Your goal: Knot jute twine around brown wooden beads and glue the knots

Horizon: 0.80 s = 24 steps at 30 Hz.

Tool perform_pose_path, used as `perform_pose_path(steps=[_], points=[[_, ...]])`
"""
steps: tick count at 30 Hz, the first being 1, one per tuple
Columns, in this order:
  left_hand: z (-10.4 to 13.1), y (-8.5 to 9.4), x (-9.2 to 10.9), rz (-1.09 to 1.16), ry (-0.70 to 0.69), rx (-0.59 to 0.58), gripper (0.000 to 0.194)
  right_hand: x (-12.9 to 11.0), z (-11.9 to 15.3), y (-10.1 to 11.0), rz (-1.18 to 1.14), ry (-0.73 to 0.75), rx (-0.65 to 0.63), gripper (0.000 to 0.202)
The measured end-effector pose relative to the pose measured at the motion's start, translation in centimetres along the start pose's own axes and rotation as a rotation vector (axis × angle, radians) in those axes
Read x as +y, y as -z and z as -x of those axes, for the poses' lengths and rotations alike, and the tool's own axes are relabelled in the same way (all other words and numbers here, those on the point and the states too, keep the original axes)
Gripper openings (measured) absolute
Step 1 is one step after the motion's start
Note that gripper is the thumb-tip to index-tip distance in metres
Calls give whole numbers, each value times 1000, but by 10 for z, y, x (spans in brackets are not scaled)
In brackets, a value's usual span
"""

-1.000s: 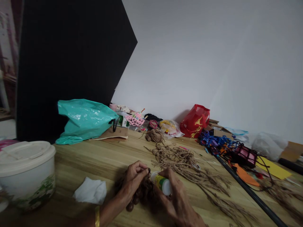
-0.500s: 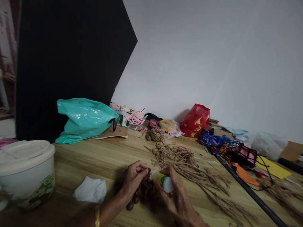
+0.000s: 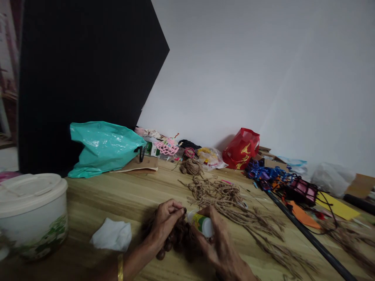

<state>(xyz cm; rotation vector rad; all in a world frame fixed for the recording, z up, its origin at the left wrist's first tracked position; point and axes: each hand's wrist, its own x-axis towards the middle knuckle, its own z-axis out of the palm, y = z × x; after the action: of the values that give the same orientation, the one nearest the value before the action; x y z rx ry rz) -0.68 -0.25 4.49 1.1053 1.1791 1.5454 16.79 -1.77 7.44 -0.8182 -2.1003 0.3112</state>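
Observation:
Between my hands lies a dark brown beaded cord piece (image 3: 168, 245) with several round beads. My left hand (image 3: 166, 218) pinches a small dark bead of it between thumb and fingertips. My right hand (image 3: 221, 246) is wrapped round a small green and yellow bottle (image 3: 200, 222) with a white end, tilted toward the pinched bead. The bottle's far end is close beside the left fingertips; whether they touch is hard to tell. Tan cords (image 3: 222, 193) are heaped just beyond my right hand.
A lidded white tub (image 3: 35, 226) and a crumpled tissue (image 3: 112, 235) are on the left. Behind stand a turquoise bag (image 3: 105, 146) and a red bag (image 3: 241, 149). A black rod (image 3: 310, 238) crosses the right side, near blue cords (image 3: 269, 173) and a yellow sheet (image 3: 338, 207).

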Motion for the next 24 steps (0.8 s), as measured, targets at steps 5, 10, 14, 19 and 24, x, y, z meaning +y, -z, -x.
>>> perform_pose_path(steps=[5, 10, 14, 19, 24], points=[[-1, 0, 0, -7, -4, 5, 13, 3, 1, 1, -20, -42, 17, 15], [2, -2, 3, -50, 47, 10, 15, 1, 1, 1, -66, -26, 53, 17], [4, -3, 5, -61, 65, 19, 15, 1, 1, 2, -44, -4, 58, 17], [4, -3, 4, -71, 23, 36, 14, 1, 2, 6, -23, -31, 6, 18], [1, -1, 7, -93, -71, 64, 4, 0, -3, 10, 31, -27, 24, 14]])
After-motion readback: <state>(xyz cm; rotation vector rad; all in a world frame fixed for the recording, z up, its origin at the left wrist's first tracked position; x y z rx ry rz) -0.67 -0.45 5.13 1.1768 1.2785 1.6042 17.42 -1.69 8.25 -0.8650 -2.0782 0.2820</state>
